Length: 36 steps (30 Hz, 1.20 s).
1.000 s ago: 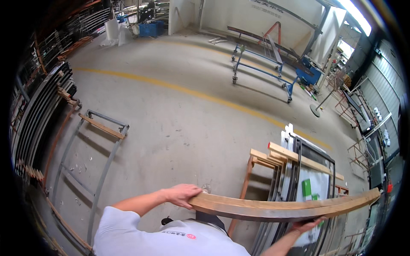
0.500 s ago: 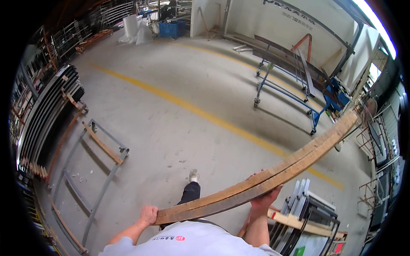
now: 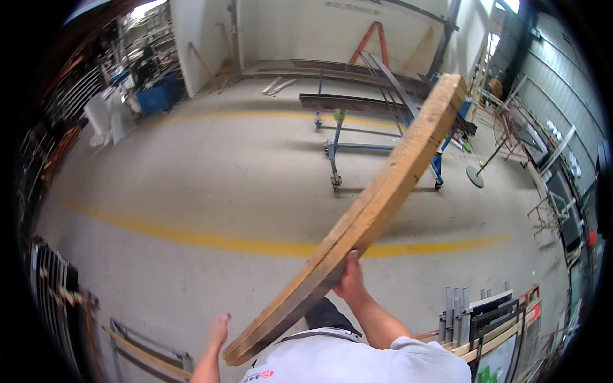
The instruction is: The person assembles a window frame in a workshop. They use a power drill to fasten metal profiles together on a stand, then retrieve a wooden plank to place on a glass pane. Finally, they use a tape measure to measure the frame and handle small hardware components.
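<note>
A long, thick wooden beam (image 3: 383, 191) slants across in front of me, its near end by my waist and its far end up at the right. A dark line runs along its length; I cannot tell whether it is a crack or a joint between two pieces. My right hand (image 3: 350, 279) grips it from the right side below its middle, thumb on the side face and the other fingers hidden beneath. My left hand (image 3: 219, 329) is just left of the near end, apart from the wood and holding nothing, its fingers loosely extended.
Beyond the beam stands a blue wheeled rack (image 3: 364, 147) carrying dark metal lengths. A round-based stand (image 3: 474, 177) is to its right. Frames and profiles (image 3: 491, 319) lean at lower right, a grey metal frame (image 3: 150, 351) lies at lower left. Yellow lines (image 3: 211, 241) cross the floor.
My view has turned to the right, and the beam now points more steeply forward. My left hand has let go of its near end. The right hand still holds it.
</note>
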### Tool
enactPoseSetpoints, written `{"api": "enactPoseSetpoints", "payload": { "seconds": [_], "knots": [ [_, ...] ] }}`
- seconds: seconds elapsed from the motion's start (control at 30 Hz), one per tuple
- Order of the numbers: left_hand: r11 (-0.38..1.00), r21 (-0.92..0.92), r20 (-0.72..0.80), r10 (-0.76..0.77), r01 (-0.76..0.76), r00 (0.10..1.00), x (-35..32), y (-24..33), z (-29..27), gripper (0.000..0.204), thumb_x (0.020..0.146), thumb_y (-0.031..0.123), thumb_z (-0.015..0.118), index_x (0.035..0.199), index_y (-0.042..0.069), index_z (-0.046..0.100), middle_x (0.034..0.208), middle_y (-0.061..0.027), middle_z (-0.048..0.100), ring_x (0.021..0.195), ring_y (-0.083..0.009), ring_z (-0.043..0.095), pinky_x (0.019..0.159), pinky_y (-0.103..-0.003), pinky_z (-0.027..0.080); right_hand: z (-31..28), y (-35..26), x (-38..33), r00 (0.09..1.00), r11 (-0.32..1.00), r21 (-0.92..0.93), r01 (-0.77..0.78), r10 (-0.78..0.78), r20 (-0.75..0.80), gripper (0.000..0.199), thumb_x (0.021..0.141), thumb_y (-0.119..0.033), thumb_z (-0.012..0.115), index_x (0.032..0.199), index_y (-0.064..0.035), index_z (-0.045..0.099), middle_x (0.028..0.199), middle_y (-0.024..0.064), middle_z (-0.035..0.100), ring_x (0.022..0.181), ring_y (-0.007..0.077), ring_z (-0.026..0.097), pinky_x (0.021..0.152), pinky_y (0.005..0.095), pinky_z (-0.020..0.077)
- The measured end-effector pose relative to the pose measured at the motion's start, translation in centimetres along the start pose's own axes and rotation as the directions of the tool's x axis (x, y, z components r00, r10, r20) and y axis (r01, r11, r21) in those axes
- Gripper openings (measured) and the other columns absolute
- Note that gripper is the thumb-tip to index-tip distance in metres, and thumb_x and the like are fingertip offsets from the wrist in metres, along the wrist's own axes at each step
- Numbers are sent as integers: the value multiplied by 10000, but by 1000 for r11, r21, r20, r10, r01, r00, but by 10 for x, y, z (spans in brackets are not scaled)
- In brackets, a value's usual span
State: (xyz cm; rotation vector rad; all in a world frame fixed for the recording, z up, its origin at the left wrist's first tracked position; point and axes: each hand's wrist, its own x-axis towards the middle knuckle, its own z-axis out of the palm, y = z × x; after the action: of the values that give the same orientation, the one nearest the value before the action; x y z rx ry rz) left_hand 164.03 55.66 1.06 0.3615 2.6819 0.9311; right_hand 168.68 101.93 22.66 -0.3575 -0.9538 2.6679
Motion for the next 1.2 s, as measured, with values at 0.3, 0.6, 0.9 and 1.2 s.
{"api": "enactPoseSetpoints", "payload": {
  "seconds": [0.3,0.6,0.9,1.2],
  "knots": [
    [794,-315,-186,486,-520,854,479,375,-187,862,785,512,642,1370,-96,466,1265,-202,568,1174,-321,557,1010,-431,430,83,125,383,940,960,-252,126,-35,338,502,948,-153,650,1381,-36,424,1223,106,570,1162,188,527,1008,361,436],
    [634,-761,-30,171,-133,985,762,419,-278,690,643,156,656,1294,-13,504,1136,-84,598,1053,-193,575,943,-343,475,188,110,692,757,900,-419,-118,354,548,691,937,-129,653,1499,-67,255,1358,92,469,1263,196,448,1068,376,392],
    [815,-508,-112,259,-279,959,1171,342,-328,663,625,245,807,1188,-19,576,1026,-192,647,933,-297,649,827,-387,528,214,149,1109,574,620,-778,103,601,556,597,920,-158,673,1432,-15,401,1371,136,523,1312,254,485,1077,419,428],
    [872,-363,-27,342,-328,939,1513,341,-451,687,647,255,816,1221,-7,543,1076,-219,631,961,-392,630,850,-434,525,313,5,1516,903,938,-336,81,74,423,1085,735,-690,748,1510,-43,349,1474,98,472,1404,259,400,1161,503,314]
  ]
}}
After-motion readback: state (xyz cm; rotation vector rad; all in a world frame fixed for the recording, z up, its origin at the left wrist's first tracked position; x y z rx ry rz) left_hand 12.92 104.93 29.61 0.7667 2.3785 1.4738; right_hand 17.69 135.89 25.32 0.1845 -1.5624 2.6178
